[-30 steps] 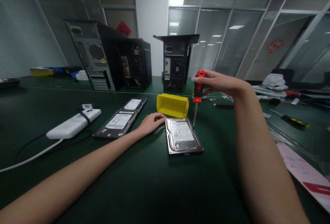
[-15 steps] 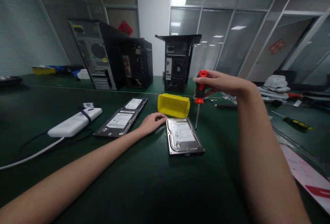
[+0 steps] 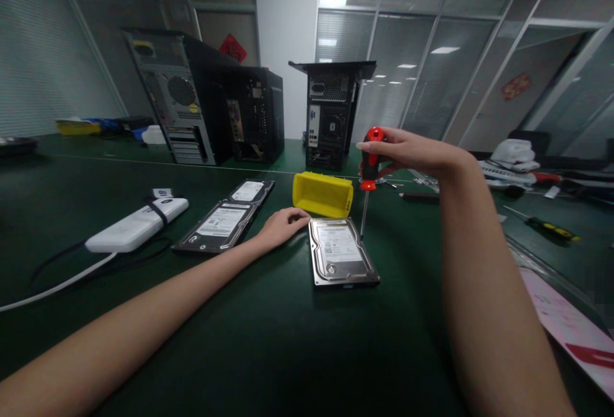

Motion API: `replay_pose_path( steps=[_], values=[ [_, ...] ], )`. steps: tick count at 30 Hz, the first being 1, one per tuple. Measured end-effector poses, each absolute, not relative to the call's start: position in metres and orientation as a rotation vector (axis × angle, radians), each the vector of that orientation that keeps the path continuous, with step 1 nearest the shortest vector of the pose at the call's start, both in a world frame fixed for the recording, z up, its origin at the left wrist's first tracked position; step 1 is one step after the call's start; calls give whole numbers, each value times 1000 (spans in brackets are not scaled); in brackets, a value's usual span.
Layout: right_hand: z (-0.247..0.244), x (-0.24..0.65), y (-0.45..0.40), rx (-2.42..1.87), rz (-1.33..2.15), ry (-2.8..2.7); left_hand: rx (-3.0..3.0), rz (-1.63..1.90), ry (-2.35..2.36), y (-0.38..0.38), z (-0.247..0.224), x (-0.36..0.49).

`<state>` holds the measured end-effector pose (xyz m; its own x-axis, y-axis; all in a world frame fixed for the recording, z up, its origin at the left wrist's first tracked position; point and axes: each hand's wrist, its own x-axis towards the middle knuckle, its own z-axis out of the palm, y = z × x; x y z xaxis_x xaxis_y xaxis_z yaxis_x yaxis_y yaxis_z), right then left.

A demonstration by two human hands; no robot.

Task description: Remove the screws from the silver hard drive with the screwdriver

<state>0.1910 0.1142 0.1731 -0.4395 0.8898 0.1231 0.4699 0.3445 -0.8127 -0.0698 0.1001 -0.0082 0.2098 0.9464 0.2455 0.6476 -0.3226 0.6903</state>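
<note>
A silver hard drive (image 3: 338, 252) with a white label lies flat on the dark green table in front of me. My left hand (image 3: 284, 225) rests on the table, its fingers closed together and their tips against the drive's far left corner. In my right hand (image 3: 400, 151) is a red-and-black screwdriver (image 3: 369, 167), gripped by the handle and held nearly upright. Its tip meets the drive's right edge; whether a screw sits there is too small to see. Just behind the drive, a yellow bin (image 3: 322, 196) lies with its opening toward me.
Two more hard drives (image 3: 221, 224) lie end to end on the left, near a white power strip (image 3: 137, 225) with cables. Computer cases (image 3: 330, 116) stand at the back. A yellow-and-black screwdriver (image 3: 551, 228) and a pink-and-white sheet (image 3: 570, 321) are on the right.
The screwdriver and my right hand have shifted very slightly left, with the tip still at the drive's right edge. My left hand stays at the same corner. The whole view has moved a little.
</note>
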Motion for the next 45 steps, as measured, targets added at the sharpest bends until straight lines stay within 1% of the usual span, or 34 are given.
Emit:
replay_pose_path(
  steps=[45],
  values=[
    [173, 194, 115, -1157, 912, -2115, 2031, 909, 1463, 98, -5, -67]
  ],
)
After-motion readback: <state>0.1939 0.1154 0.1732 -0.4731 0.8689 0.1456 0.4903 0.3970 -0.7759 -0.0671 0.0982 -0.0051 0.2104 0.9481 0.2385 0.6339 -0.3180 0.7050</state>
